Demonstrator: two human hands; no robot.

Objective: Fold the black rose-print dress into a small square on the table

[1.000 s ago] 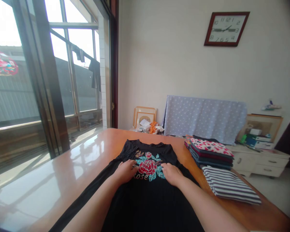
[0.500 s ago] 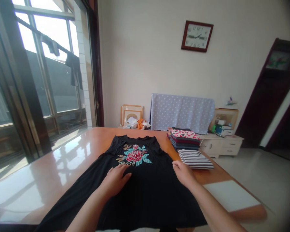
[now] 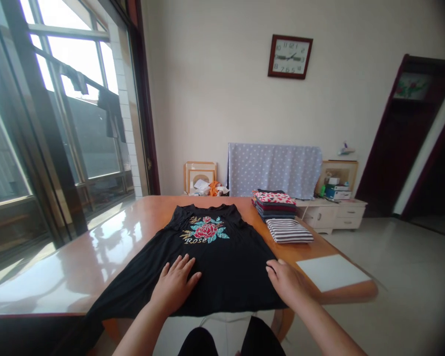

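Observation:
A black sleeveless garment (image 3: 203,272) lies spread flat on a polished wooden table (image 3: 133,210), its sequinned rose and the word "Rose" near the neckline. My left hand (image 3: 176,284) rests palm-down on the lower front, fingers spread, holding nothing. My right hand (image 3: 285,283) lies at the garment's right side edge, below the rose, and does not appear to grip the cloth.
A stack of folded clothes (image 3: 274,205) and a folded striped shirt (image 3: 289,231) sit at the table's far right. A white board (image 3: 332,272) lies near the right edge. Behind stand a white dresser (image 3: 330,215) and a polka-dot cloth (image 3: 274,170); a window (image 3: 77,123) runs along the left.
Both hands have slid toward me, away from the rose print, and spread apart. My view has tilted up and drawn back, showing more of the room and floor. The garment has stayed flat.

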